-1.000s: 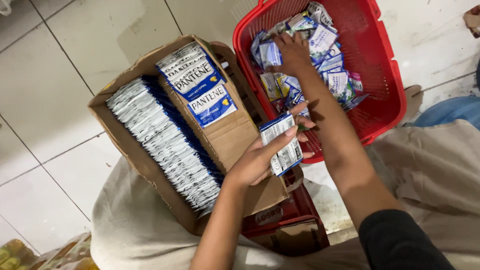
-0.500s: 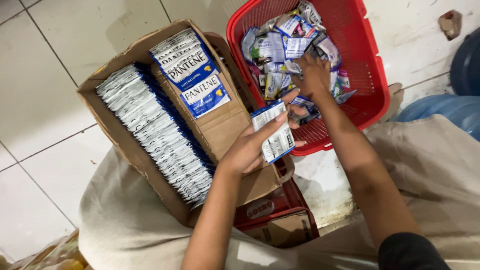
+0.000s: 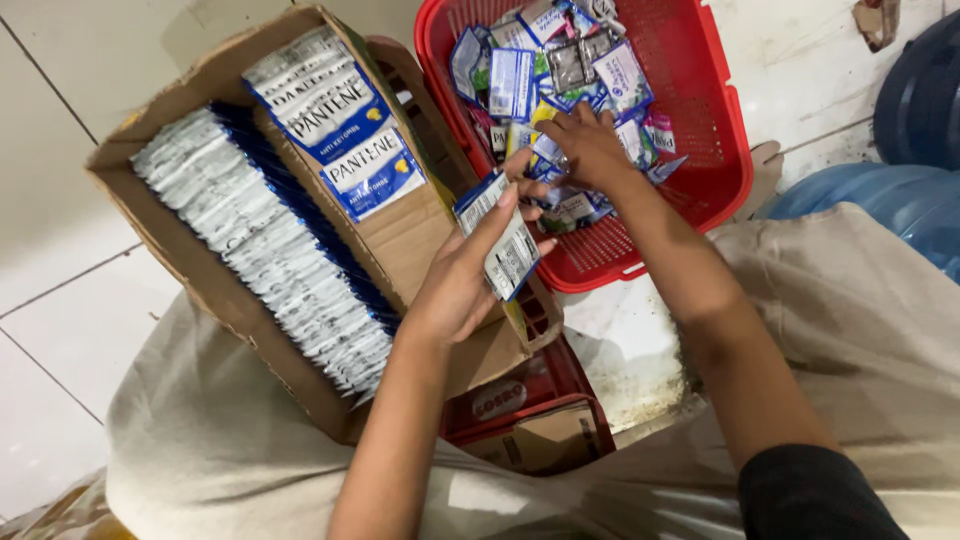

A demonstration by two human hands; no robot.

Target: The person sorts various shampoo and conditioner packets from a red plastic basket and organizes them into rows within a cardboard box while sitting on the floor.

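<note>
Head view: left hand (image 3: 462, 285) grips a small stack of sachets (image 3: 503, 243) at centre, while right hand (image 3: 588, 148) closes on loose sachets in the red basket (image 3: 722, 150) at one o'clock (gathering step, seemingly). Packed cardboard box (image 3: 200, 290) sits at nine o'clock.

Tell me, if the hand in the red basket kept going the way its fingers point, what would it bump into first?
The right hand points toward the basket's near-left side, fingers already among the loose sachets. It would likely push into those first, then the red basket wall. Depth is hard to judge. The left hand holds a small stack of sachets.
</note>
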